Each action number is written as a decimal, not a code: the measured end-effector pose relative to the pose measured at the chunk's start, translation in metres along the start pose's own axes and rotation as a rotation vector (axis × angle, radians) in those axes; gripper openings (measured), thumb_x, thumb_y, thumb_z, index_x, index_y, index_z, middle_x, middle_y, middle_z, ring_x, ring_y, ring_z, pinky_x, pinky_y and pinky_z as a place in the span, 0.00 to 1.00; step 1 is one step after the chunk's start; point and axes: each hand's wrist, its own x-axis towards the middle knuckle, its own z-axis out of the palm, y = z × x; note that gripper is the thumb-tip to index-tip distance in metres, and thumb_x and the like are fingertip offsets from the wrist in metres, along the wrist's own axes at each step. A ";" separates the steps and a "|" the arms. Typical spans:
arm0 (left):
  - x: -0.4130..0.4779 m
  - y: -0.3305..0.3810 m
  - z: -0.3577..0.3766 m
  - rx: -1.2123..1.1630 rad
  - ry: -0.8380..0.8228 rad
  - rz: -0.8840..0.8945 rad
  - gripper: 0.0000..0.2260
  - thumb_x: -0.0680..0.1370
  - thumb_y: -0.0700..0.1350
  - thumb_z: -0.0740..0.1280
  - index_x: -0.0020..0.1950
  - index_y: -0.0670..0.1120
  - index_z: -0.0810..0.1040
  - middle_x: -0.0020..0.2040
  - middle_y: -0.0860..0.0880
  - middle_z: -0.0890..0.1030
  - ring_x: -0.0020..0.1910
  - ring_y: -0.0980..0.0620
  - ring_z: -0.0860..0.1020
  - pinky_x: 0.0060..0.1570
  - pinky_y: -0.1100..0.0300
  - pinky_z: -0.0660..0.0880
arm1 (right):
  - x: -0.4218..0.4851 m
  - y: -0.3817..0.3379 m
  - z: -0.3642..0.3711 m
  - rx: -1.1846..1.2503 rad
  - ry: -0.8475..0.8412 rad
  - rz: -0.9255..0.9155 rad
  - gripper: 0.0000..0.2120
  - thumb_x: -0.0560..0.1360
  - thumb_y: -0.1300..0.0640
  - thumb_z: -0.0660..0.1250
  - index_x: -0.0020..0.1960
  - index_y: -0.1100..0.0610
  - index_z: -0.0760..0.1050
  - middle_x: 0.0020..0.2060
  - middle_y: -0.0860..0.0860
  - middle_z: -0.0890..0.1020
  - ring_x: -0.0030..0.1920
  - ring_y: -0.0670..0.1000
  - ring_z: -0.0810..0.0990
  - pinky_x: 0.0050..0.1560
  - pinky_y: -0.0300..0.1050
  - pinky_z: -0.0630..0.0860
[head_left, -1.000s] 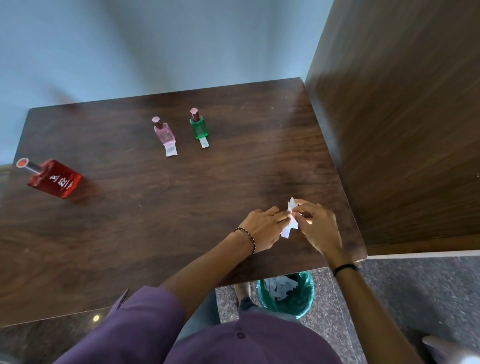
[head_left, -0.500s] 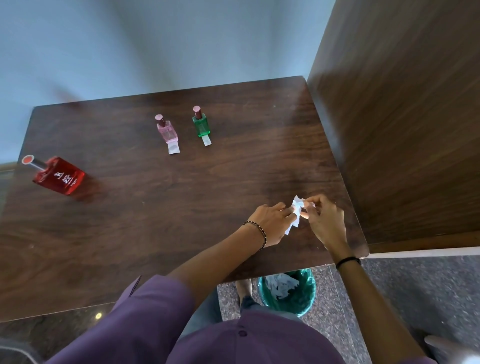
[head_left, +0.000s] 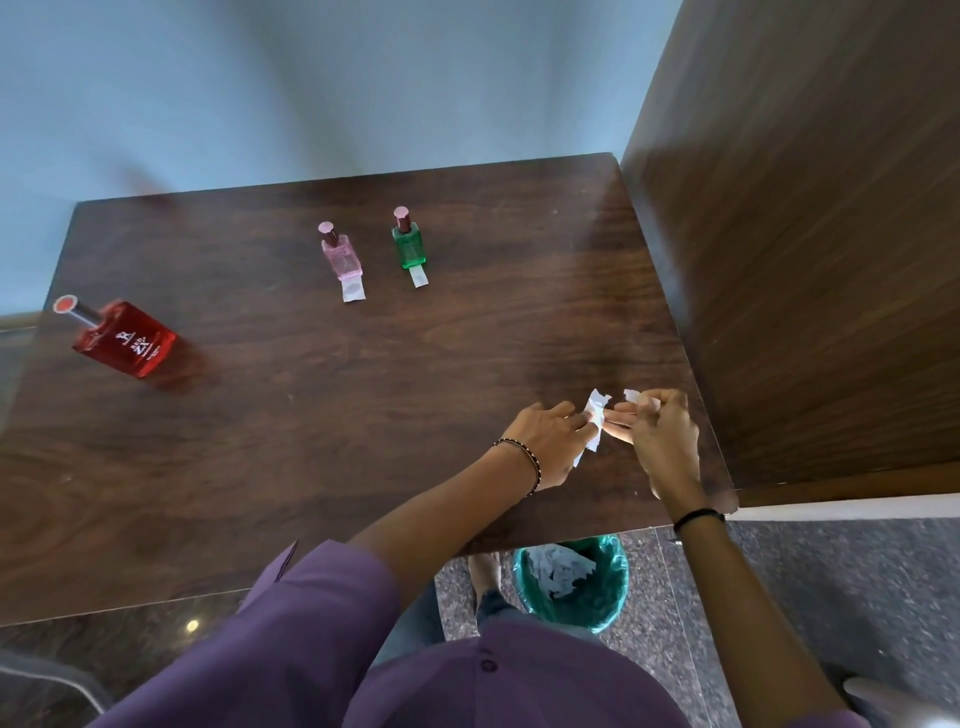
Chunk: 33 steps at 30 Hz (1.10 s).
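Paper strip (head_left: 596, 418) looks feather-light, floppy and easy to rip. Left hand (head_left: 550, 441) pinches it, right hand (head_left: 667, 441) pinches a scrap (head_left: 632, 396), near the green bin (head_left: 610, 592). Best gripped by the edge.

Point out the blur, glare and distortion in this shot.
Head view: the wide-angle lens bows the edges of the dark wooden table; pale glare washes its far right corner; the square red glass bottle at left looks slightly soft and leans outward; the torn white paper strip looks fairly sharp.
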 end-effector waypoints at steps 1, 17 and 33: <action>0.000 0.000 0.000 -0.002 -0.004 0.000 0.22 0.81 0.47 0.63 0.74 0.45 0.65 0.78 0.50 0.65 0.70 0.50 0.67 0.57 0.52 0.72 | 0.000 -0.001 -0.002 -0.015 -0.005 -0.008 0.04 0.83 0.64 0.59 0.57 0.61 0.71 0.48 0.56 0.87 0.42 0.44 0.88 0.43 0.43 0.86; -0.033 -0.031 -0.004 -1.648 0.288 -0.815 0.14 0.82 0.53 0.64 0.44 0.47 0.83 0.41 0.50 0.85 0.38 0.54 0.82 0.35 0.60 0.77 | -0.045 -0.040 0.041 -0.150 -0.238 -0.355 0.04 0.78 0.55 0.73 0.51 0.53 0.86 0.46 0.41 0.84 0.47 0.34 0.81 0.49 0.27 0.74; -0.141 -0.137 0.024 -1.993 0.716 -1.253 0.03 0.78 0.45 0.70 0.48 0.46 0.83 0.39 0.49 0.85 0.31 0.59 0.84 0.32 0.64 0.78 | -0.059 -0.111 0.199 -0.235 -0.651 -0.575 0.06 0.73 0.61 0.76 0.48 0.51 0.85 0.44 0.44 0.87 0.45 0.40 0.85 0.48 0.34 0.80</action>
